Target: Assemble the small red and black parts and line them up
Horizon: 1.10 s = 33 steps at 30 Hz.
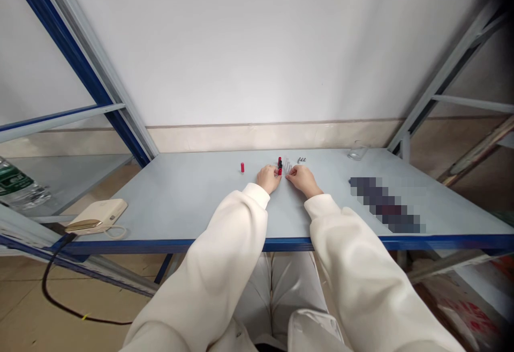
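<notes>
Near the back of the grey tabletop, my left hand (270, 178) is closed with its fingertips at a small red cylinder (280, 172), which it appears to grip. Just behind it stand small black pieces (280, 164) and another red cylinder (280, 159). My right hand (303, 178) is pinched close by, beside several thin clear tubes (287, 165); what its fingertips hold is too small to tell. A cluster of small shiny metal pieces (301, 160) lies behind the right hand. Off to the left, one red cylinder (242, 167) stands upright by itself.
A cream box-shaped device (100, 215) with a cord loop sits at the table's left front corner. A clear glass container (357, 151) is at the back right, and a pixelated dark patch (385, 204) lies in front of it. Metal posts (120, 95) frame the table; a bottle (20, 186) is far left.
</notes>
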Motion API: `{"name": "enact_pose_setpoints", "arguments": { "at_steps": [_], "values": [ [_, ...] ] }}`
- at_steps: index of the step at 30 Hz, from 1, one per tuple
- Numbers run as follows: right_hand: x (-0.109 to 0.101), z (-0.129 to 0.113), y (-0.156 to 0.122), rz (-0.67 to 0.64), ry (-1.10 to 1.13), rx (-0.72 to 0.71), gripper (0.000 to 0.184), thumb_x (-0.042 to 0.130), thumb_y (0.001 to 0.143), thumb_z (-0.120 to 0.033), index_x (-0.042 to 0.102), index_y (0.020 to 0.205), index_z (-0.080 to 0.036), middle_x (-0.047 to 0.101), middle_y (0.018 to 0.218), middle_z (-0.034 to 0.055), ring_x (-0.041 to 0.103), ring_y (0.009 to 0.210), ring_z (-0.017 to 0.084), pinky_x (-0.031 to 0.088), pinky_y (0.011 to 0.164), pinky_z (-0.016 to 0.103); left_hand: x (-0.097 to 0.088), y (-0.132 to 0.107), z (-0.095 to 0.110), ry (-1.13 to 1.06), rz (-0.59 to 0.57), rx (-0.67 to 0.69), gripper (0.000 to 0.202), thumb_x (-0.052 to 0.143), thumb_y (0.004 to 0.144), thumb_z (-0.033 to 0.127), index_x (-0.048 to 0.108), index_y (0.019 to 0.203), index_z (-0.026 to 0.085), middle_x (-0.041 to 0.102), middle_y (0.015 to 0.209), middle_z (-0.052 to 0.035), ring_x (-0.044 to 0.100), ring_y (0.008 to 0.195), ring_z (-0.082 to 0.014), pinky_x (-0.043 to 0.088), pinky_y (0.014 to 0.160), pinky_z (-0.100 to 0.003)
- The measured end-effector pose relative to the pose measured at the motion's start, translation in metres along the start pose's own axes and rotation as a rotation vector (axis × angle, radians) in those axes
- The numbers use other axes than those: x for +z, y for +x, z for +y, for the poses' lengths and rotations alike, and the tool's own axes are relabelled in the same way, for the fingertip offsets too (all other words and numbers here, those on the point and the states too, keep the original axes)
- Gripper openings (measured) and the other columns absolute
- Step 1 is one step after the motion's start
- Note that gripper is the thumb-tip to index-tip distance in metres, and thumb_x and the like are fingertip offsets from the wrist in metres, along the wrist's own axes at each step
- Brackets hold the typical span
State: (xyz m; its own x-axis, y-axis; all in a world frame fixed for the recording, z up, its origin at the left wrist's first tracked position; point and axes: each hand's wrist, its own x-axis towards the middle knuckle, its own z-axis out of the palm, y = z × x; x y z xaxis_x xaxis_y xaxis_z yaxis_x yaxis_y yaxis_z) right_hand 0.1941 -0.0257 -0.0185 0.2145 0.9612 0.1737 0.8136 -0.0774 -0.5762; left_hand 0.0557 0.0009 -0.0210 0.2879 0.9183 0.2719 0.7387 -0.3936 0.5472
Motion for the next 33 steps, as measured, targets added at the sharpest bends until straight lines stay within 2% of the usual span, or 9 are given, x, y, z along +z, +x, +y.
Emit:
{"name": "enact_pose_setpoints", "arguments": {
  "at_steps": [6,10,14,17,19,22,25,28,33],
  "values": [
    [0.003,0.002,0.001,0.014,-0.004,-0.004,0.008,0.063,0.073,-0.024,0.062,0.075,-0.016,0.067,0.08,0.0082,0.059,0.074,0.017,0.037,0.062,0.024,0.0,-0.002,0.001,0.056,-0.025,-0.045,0.014,0.061,0.077,0.028,0.065,0.085,0.018,0.065,0.096,-0.0095,0.059,0.092,-0.0214,0.043,0.079,-0.03],
    [0.003,0.002,0.002,0.01,-0.015,-0.004,0.009,0.063,0.074,-0.025,0.063,0.075,-0.016,0.067,0.081,0.0088,0.058,0.074,0.017,0.037,0.061,0.025,-0.008,-0.009,0.005,0.181,0.003,0.0,0.025,0.059,0.079,0.033,0.063,0.098,0.017,0.062,0.104,-0.0114,0.055,0.101,-0.0252,0.04,0.086,-0.036],
    [0.002,0.001,0.002,-0.017,-0.014,0.011,0.009,0.062,0.074,-0.026,0.062,0.076,-0.017,0.067,0.081,0.0083,0.058,0.076,0.018,0.037,0.061,0.025,-0.033,-0.02,0.004,0.302,0.114,0.088,0.029,0.051,0.084,0.028,0.057,0.11,0.016,0.058,0.113,-0.0133,0.05,0.109,-0.0267,0.037,0.092,-0.039],
    [0.0,-0.001,0.001,-0.033,-0.014,0.033,0.009,0.062,0.074,-0.026,0.061,0.076,-0.017,0.067,0.084,0.0079,0.058,0.077,0.018,0.036,0.061,0.025,-0.057,-0.027,-0.007,0.343,0.191,0.074,0.04,0.043,0.087,0.021,0.048,0.126,0.017,0.051,0.127,-0.0142,0.045,0.117,-0.0264,0.034,0.096,-0.039],
    [-0.002,-0.002,0.0,-0.047,-0.01,0.042,0.01,0.062,0.074,-0.027,0.061,0.077,-0.017,0.066,0.084,0.0079,0.058,0.076,0.018,0.036,0.061,0.025,-0.068,-0.029,-0.018,0.367,0.179,0.026,0.048,0.039,0.087,0.016,0.04,0.134,0.019,0.046,0.135,-0.013,0.043,0.12,-0.0257,0.035,0.096,-0.038],
    [-0.004,-0.002,-0.002,-0.062,-0.014,0.046,0.013,0.063,0.073,-0.029,0.061,0.078,-0.017,0.066,0.084,0.0081,0.058,0.074,0.018,0.036,0.061,0.026,-0.074,-0.029,-0.033,0.378,0.146,-0.055,0.053,0.035,0.086,0.012,0.036,0.139,0.017,0.039,0.142,-0.0113,0.04,0.124,-0.0253,0.037,0.096,-0.037],
    [-0.007,-0.003,-0.004,-0.06,-0.063,0.044,0.017,0.065,0.074,-0.031,0.06,0.08,-0.017,0.065,0.083,0.0103,0.059,0.074,0.019,0.036,0.06,0.026,-0.072,-0.026,-0.039,0.37,0.115,-0.115,0.052,0.034,0.086,0.012,0.037,0.138,0.016,0.04,0.142,-0.0117,0.043,0.123,-0.0258,0.04,0.094,-0.036],
    [-0.011,-0.004,-0.007,-0.084,-0.153,0.061,0.017,0.063,0.076,-0.032,0.06,0.08,-0.015,0.065,0.083,0.0126,0.059,0.074,0.02,0.035,0.06,0.027,-0.069,-0.024,-0.041,0.345,0.127,-0.187,0.047,0.033,0.087,0.012,0.045,0.133,0.016,0.054,0.129,-0.014,0.054,0.111,-0.0253,0.043,0.089,-0.036],
    [-0.013,-0.009,-0.01,-0.146,-0.188,0.0,0.021,0.057,0.078,-0.034,0.057,0.066,-0.017,0.061,0.07,0.0075,0.054,0.064,0.017,0.033,0.056,0.027,-0.072,-0.021,-0.044,0.178,0.166,-0.283,0.03,0.04,0.086,0.013,0.065,0.102,0.018,0.068,0.101,-0.0125,0.062,0.096,-0.0259,0.047,0.081,-0.037]
  ]
}}
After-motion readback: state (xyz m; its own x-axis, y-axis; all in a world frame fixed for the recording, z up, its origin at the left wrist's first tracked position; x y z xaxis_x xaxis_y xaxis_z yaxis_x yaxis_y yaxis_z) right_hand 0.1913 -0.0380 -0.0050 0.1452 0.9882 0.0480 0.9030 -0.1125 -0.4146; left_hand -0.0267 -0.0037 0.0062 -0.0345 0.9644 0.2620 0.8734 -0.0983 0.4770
